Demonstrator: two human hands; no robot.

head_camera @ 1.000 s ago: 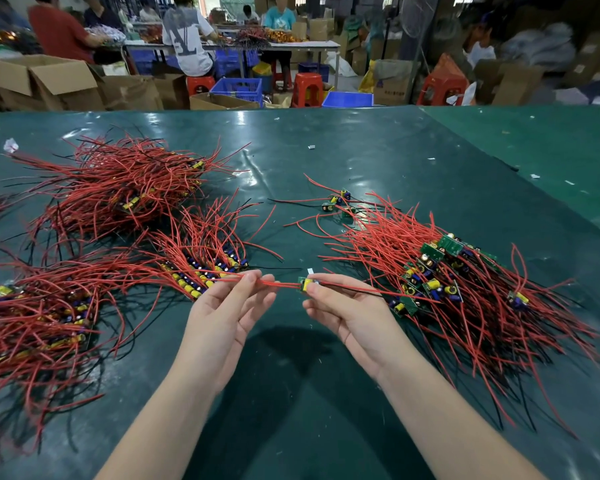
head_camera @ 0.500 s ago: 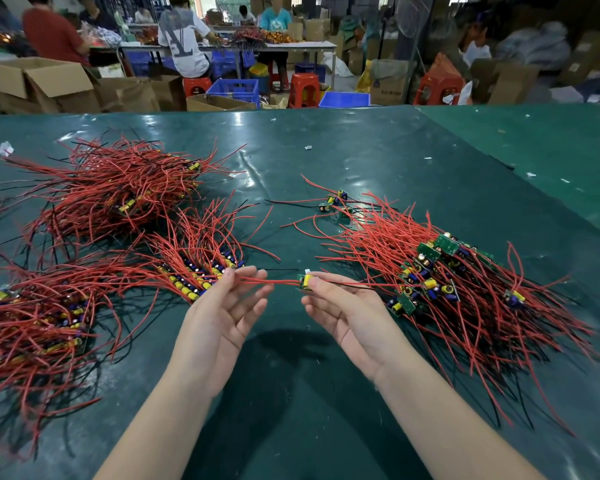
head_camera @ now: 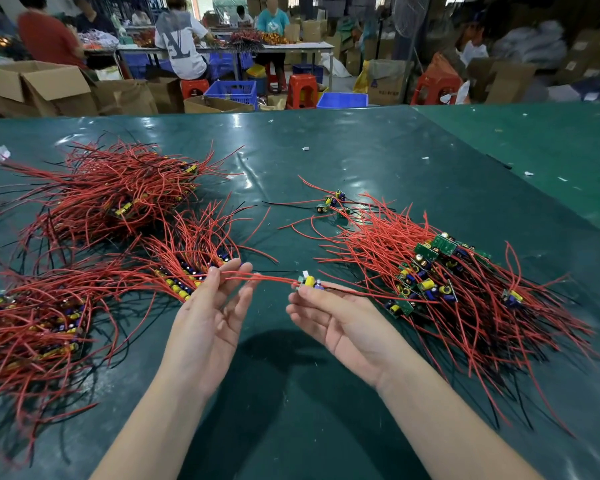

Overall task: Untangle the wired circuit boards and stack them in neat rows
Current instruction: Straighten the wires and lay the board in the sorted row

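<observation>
Both hands are up over the green desk (head_camera: pixel 378 161), palms turned upward, and a single circuit board (head_camera: pixel 309 282) is stretched between them. The right hand (head_camera: pixel 340 323) has the little board pinched at its fingertips, yellow capacitor showing on top, the other fingers lying loosely extended beneath. From that board the red wires (head_camera: pixel 271 278) run leftward to the left hand (head_camera: pixel 208 317), whose upper fingers curl lightly around them near their far end while the lower fingers spread open and relaxed.

Off to the right, the tangled pile (head_camera: pixel 440 278) sprawls across the desk, green boards clustered near its top and red and black leads fanning out toward the edge. A small loose cluster of boards (head_camera: pixel 331 202) lies just beyond it, apart from the main heap.

On the left, the sorted bundles: the nearest row (head_camera: pixel 187 268) sits just behind the left hand, boards lined up side by side, with a bigger bundle (head_camera: pixel 111 195) farther back and another (head_camera: pixel 32 323) at the near left.
</observation>
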